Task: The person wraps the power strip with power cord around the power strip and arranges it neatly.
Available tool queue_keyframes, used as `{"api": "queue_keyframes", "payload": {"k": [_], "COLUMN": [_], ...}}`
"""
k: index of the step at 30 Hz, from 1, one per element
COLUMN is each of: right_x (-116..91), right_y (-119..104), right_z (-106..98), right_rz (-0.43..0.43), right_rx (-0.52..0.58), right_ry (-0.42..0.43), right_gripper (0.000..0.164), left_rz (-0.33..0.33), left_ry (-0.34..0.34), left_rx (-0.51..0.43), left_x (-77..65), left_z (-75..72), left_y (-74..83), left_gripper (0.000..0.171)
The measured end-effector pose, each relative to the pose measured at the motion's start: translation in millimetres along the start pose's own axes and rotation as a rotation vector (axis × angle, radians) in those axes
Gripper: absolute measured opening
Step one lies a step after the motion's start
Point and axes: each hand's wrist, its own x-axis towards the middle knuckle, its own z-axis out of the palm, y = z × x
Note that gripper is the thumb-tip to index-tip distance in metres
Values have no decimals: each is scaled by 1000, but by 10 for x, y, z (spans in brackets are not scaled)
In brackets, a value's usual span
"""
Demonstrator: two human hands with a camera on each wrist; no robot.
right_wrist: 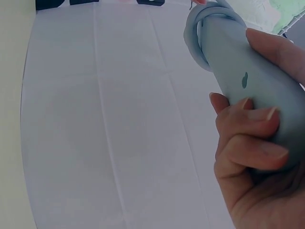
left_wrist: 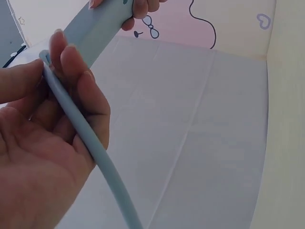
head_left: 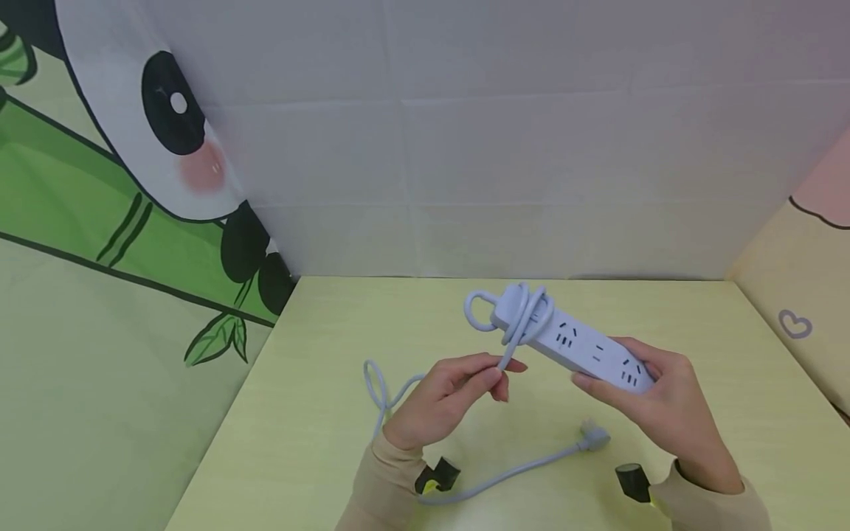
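A white power strip point(head_left: 584, 346) slants above the table in the head view, its socket face up. My right hand point(head_left: 664, 391) grips its near right end, the thumb along one long side; the right wrist view shows fingers point(right_wrist: 252, 114) curled across its underside. Loops of the power cord point(head_left: 524, 317) wrap round the strip's far left end. Just below those loops my left hand point(head_left: 458, 391) pinches the cord between thumb and fingers. In the left wrist view the cord point(left_wrist: 102, 157) runs across that palm and out at the bottom.
The cord's free length lies on the pale yellow table point(head_left: 279, 442), with a loop point(head_left: 375, 383) left of my left wrist. Its plug point(head_left: 593, 436) lies between my forearms. A grey-white wall point(head_left: 465, 169) stands behind the table, with printed panels on both sides.
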Motion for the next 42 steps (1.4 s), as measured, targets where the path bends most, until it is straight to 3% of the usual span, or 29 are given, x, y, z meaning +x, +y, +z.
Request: {"api": "queue_keyframes", "payload": {"k": [11, 26, 33, 42], "right_x": [-21, -29, -51, -64], "right_y": [8, -5, -15, 2], "right_z": [-56, -77, -99, -123], "right_rz": [0, -26, -14, -69], "right_rx": [30, 78, 119, 161], "right_ry": [-5, -63, -93, -156], "right_gripper": [40, 38, 38, 40], "left_rz": [-56, -68, -144, -90], "left_ry": [-58, -5, 10, -5], "left_rx": [-38, 36, 49, 41], "left_x": [-22, -23, -17, -40], "left_z": [-55, -72, -115, -127], "left_y": [-61, -32, -118, -160], "left_gripper": [23, 20, 15, 14]}}
